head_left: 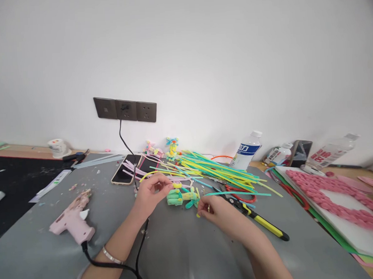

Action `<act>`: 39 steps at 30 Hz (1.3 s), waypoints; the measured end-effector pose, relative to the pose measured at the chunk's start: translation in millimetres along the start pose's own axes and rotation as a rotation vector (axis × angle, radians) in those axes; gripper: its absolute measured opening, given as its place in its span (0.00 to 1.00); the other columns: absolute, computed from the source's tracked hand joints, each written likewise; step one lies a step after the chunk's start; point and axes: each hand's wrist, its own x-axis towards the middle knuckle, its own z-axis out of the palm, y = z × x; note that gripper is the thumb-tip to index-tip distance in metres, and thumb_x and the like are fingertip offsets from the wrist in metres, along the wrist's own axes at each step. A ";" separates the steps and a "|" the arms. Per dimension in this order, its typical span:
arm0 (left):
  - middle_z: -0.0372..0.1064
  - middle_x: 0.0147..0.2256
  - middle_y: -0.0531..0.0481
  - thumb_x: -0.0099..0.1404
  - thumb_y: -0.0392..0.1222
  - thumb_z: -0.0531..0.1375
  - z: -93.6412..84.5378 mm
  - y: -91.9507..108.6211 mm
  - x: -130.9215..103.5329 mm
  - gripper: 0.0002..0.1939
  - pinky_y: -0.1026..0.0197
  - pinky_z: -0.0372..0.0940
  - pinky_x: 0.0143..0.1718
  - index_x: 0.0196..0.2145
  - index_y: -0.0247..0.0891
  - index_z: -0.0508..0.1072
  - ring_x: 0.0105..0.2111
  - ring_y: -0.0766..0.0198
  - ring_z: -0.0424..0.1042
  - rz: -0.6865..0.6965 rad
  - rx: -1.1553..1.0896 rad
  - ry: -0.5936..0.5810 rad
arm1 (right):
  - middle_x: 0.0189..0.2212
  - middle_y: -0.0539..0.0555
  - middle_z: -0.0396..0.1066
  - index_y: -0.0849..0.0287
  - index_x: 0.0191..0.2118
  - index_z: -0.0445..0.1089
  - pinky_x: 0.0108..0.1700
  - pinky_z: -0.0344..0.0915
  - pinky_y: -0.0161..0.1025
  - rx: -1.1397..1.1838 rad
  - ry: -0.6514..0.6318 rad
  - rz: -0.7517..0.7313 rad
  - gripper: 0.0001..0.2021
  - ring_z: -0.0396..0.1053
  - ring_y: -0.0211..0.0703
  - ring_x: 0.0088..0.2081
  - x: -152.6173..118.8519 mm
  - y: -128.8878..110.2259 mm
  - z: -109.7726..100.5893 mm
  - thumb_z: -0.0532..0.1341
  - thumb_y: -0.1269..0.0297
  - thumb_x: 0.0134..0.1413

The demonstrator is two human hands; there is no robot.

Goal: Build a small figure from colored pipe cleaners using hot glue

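My left hand pinches a short, bent yellow pipe cleaner between thumb and fingertips. Just below and right of it, a small green-and-yellow pipe cleaner figure lies on the grey mat. My right hand is closed at the figure's right side. Bits of yellow show at its fingertips and between its fingers, apparently a small pipe cleaner piece; the fingers partly hide it. A teal pipe cleaner runs rightward from behind this hand. Whether the right hand touches the figure, I cannot tell.
Loose green and yellow pipe cleaners lie behind the hands, near yellow-handled pliers. A pink glue gun rests at left, its black cord passing my left forearm. A bottle stands by the wall; a phone lies behind my left hand.
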 end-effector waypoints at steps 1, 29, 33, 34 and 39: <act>0.70 0.27 0.50 0.59 0.43 0.65 0.1 0.3 0.2 0.07 0.62 0.65 0.30 0.26 0.39 0.75 0.29 0.63 0.68 -0.004 -0.002 -0.001 | 0.26 0.50 0.71 0.58 0.29 0.71 0.30 0.55 0.35 0.023 0.013 -0.020 0.06 0.65 0.40 0.28 1.9 -3.2 -8.0 0.57 0.73 0.54; 0.72 0.26 0.50 0.53 0.50 0.69 3.8 1.3 1.4 0.13 0.64 0.65 0.27 0.25 0.38 0.76 0.27 0.64 0.69 -0.201 -0.031 0.117 | 0.22 0.46 0.62 0.60 0.29 0.69 0.27 0.52 0.34 0.105 -0.093 -0.416 0.08 0.56 0.34 0.24 57.4 -77.6 -69.4 0.58 0.65 0.58; 0.72 0.26 0.50 0.54 0.52 0.69 2.9 0.7 1.4 0.14 0.63 0.65 0.27 0.25 0.39 0.76 0.27 0.63 0.69 -0.203 0.001 0.120 | 0.21 0.46 0.61 0.60 0.27 0.69 0.27 0.52 0.34 0.068 -0.115 -0.434 0.09 0.56 0.34 0.24 67.4 -79.7 -72.9 0.58 0.65 0.57; 0.72 0.26 0.50 0.55 0.52 0.68 2.8 0.8 1.4 0.14 0.63 0.66 0.28 0.25 0.39 0.76 0.28 0.63 0.69 -0.203 0.008 0.123 | 0.21 0.46 0.61 0.60 0.27 0.69 0.27 0.52 0.34 0.058 -0.128 -0.437 0.09 0.55 0.34 0.24 69.9 -79.2 -72.9 0.58 0.65 0.57; 0.72 0.26 0.50 0.56 0.48 0.68 3.2 0.1 1.0 0.11 0.61 0.67 0.31 0.25 0.40 0.76 0.29 0.61 0.70 -0.187 0.024 0.109 | 0.22 0.46 0.62 0.60 0.29 0.70 0.26 0.52 0.33 0.080 -0.176 -0.451 0.08 0.57 0.34 0.24 75.1 -75.4 -70.4 0.58 0.64 0.58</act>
